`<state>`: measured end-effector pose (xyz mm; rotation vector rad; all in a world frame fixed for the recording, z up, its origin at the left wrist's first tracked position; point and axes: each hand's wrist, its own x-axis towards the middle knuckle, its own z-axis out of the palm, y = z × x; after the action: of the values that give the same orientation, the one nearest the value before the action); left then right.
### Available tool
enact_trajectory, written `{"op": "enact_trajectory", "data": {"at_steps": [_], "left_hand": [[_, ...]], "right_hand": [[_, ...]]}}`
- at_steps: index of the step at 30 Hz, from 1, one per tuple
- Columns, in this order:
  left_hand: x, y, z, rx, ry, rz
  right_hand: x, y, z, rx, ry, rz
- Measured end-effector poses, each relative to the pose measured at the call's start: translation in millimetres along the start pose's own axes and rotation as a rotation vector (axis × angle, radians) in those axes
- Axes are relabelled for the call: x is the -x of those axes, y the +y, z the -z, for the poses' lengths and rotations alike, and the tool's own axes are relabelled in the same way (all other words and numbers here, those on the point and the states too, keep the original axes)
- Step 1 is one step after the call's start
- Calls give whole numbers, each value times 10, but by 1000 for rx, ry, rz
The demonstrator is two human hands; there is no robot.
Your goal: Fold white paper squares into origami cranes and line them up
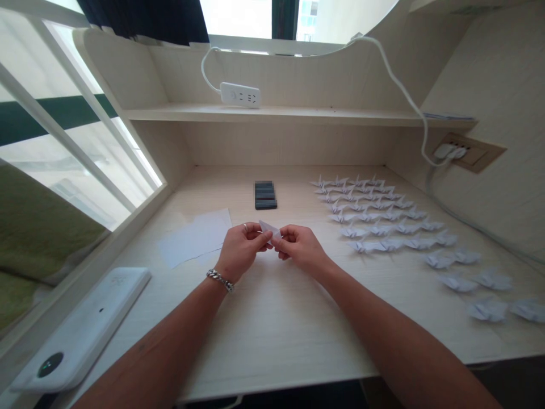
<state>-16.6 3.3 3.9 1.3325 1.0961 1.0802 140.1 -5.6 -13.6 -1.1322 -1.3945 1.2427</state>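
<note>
A small piece of folded white paper (269, 226), with a pointed corner facing up and left, is pinched between both hands above the desk. My left hand (243, 244), wearing a ring and a chain bracelet at the wrist, grips its left side between thumb and fingers. On the opposite side my right hand (300, 245) pinches the right edge, its fingers curled. Fingertips cover the paper's lower part. Flat white paper sheets (198, 236) lie on the desk left of my left hand.
Rows of folded paper cranes (383, 216) cover the desk's right side. A black phone-like object (265, 196) lies beyond my hands. At left rests a long white device (85, 329). A power strip (240, 95) sits on the shelf; a white cable (400, 85) runs to a wall socket (472, 152).
</note>
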Motion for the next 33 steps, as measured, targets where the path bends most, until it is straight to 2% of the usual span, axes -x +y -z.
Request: {"op": "enact_trajectory", "data": {"at_steps": [7, 12, 23, 29, 33], "left_hand": [[-14, 17, 14, -41, 5, -22], [-7, 20, 23, -84, -15, -20], [-2, 34, 16, 18, -95, 52], [-10, 7, 6, -110, -42, -30], [0, 1, -9, -163, -23, -82]], "right_hand": [[16, -82, 66, 129, -72, 12], [17, -73, 80, 171, -66, -5], [-9, -40, 62, 71, -8, -67], [-13, -27, 30, 16, -5, -111], [-17, -6, 21, 42, 20, -64]]}}
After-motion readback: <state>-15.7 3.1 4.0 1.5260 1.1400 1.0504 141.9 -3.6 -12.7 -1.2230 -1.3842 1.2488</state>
